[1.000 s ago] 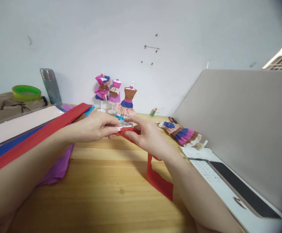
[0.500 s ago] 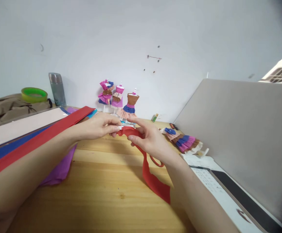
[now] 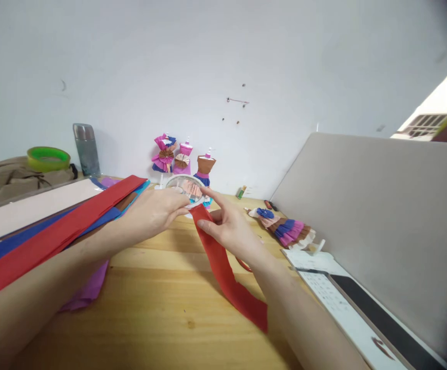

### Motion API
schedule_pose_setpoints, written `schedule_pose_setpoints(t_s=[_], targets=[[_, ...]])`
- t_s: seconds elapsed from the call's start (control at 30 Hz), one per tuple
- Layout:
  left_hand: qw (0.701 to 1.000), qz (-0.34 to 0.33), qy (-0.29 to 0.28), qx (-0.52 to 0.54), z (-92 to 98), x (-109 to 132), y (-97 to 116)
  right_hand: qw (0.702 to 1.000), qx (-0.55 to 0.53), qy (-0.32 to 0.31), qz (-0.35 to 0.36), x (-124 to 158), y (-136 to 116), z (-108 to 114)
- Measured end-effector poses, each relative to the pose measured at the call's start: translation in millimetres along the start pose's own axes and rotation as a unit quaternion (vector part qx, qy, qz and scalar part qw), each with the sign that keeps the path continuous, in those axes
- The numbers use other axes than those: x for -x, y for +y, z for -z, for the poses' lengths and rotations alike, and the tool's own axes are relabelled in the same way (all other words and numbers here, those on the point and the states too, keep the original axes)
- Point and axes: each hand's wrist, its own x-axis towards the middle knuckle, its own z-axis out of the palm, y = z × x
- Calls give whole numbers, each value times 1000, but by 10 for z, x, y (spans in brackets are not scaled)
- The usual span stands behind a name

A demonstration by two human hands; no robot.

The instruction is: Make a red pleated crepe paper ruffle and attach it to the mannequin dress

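My left hand (image 3: 156, 209) is closed around the near left side of a whitish, see-through ring (image 3: 185, 177) that looks like a tape roll. The ring is tilted so its round face shows. From its lower edge a red crepe-paper strip (image 3: 219, 264) runs down toward the table, its far end curling to the right. The thumb of my right hand (image 3: 229, 223) lies on the strip, with the curled fingers partly hidden behind it. That hand's index fingertip meets the ring's right edge. Red scissor handles (image 3: 243, 264) show partly under my right wrist.
Folded red paper (image 3: 104, 210) lies with blue, pale and brown sheets on the left. Small dress forms (image 3: 206, 167) stand by the wall, and another paper dress (image 3: 285, 226) lies right, beside a large grey panel (image 3: 381, 205). A bottle (image 3: 87, 149) and green tape (image 3: 49, 159) stand back left.
The ring has tipped from nearly edge-on to show its face. The red strip, bunched between my hands before, now hangs straighter. My right hand has shifted slightly down and left in view.
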Motion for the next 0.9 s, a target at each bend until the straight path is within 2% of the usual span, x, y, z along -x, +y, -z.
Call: schedule_pose_setpoints(t_s=[0.2, 0.33, 0.43, 0.7, 0.9], targets=[[993, 16, -4, 119, 40, -35, -23, 998, 2, 61, -1, -31, 14, 28], [968, 50, -25, 246, 53, -57, -34, 997, 6, 77, 8, -36, 45, 78], [951, 65, -49, 299, 54, -71, -75, 997, 14, 77, -5, -17, 40, 136], [947, 92, -100, 292, 58, -66, -160, 998, 44, 34, 1, -19, 81, 185], [944, 108, -93, 299, 30, -67, -173, 999, 42, 8, -4, -35, 91, 191]])
